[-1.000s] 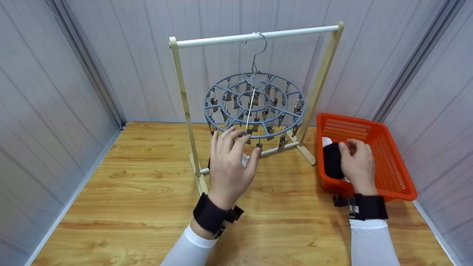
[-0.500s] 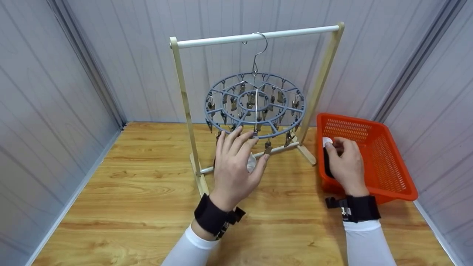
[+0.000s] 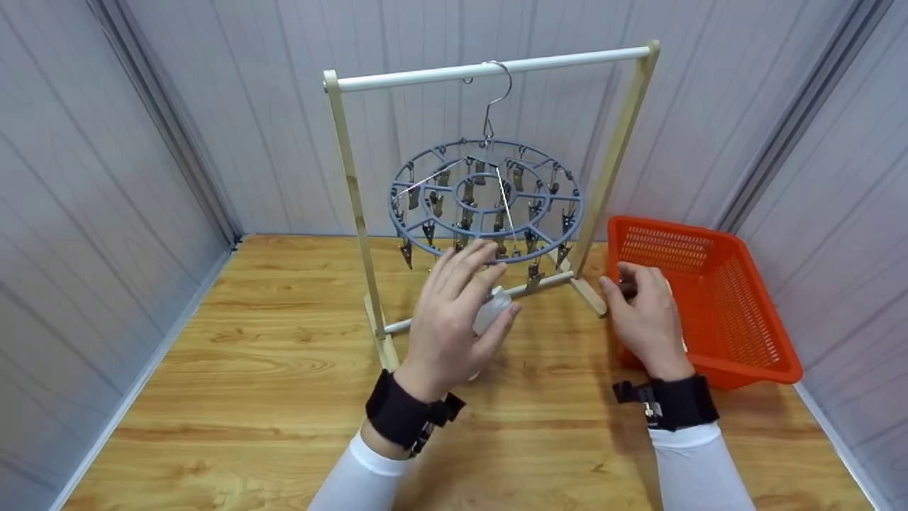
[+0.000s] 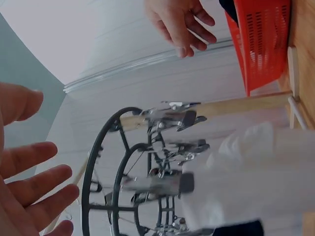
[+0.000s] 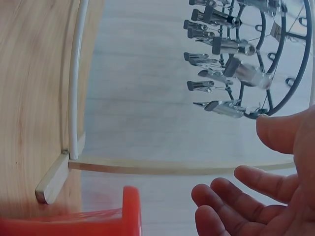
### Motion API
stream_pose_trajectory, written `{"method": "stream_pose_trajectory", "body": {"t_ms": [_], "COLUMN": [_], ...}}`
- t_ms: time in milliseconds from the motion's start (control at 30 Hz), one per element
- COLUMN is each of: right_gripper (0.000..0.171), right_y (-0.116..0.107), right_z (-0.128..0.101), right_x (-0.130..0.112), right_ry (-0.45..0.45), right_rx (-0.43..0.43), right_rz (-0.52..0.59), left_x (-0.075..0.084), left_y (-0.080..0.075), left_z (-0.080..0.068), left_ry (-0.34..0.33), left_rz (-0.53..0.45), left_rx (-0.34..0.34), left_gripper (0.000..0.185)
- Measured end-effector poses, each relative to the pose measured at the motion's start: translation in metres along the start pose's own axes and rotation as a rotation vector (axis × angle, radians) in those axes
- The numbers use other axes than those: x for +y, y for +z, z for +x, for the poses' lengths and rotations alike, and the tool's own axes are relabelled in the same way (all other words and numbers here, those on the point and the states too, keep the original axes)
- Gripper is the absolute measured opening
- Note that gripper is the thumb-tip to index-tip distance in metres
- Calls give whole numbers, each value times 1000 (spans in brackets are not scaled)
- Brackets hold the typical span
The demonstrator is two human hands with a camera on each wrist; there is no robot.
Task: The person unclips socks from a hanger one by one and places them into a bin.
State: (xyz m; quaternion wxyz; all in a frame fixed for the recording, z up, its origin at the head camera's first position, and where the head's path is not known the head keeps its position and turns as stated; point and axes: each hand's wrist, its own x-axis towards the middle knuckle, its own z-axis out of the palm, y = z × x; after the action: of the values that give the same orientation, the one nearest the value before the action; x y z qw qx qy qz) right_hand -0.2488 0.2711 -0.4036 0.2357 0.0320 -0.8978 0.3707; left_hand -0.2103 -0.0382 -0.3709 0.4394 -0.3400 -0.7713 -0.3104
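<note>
A round grey clip hanger (image 3: 404, 228) with several metal clips hangs by its hook from a rack. My left hand (image 3: 454, 323) is held up at the hanger's front rim, fingers extended and thumb apart, holding nothing. Behind that hand hangs a white cloth piece (image 4: 246, 172), its top at a clip in the left wrist view; a dark cloth (image 4: 241, 229) shows beyond it. My right hand (image 3: 647, 316) hovers over the left rim of the orange basket (image 3: 766, 298), fingers loosely bent, palm bare in the right wrist view. Dark cloth (image 4: 228, 9) peeks from the basket.
The rack has a white top bar (image 3: 567, 62), wooden posts (image 3: 355, 191) and feet (image 3: 587, 297) on the wood-grain table (image 3: 234, 397). Pale panel walls (image 3: 269, 128) close in the back and both sides.
My right hand has moved left from above the dark cloth to the basket's left rim. The hanger has turned, its front side shifting right with the white cloth. My left hand has barely moved.
</note>
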Motion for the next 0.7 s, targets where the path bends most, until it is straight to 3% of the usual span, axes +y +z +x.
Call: {"method": "stream_pose_trajectory", "body": {"t_ms": [167,333,500,700], "right_gripper": [48,48,46,46], "right_y": [4,7,10,16], "right_z": [-1,-2,-3,-4], "right_x": [-2,-4,-6,-8], "right_ry": [-33,-44,-60,-73], "right_rx": [-8,-39,-51,-57], "right_rz": [-2,7,1,1], "left_x": [-10,-16,-16,-11], "left_y": [-9,-12,-9,-6], "left_z": [1,-1,-3,-4], "left_ry": [-78,-190,-197,-174], "left_rz": [137,291,364,347], "left_rx": [66,7,-47,-68], "left_gripper": [53,60,58,55]}}
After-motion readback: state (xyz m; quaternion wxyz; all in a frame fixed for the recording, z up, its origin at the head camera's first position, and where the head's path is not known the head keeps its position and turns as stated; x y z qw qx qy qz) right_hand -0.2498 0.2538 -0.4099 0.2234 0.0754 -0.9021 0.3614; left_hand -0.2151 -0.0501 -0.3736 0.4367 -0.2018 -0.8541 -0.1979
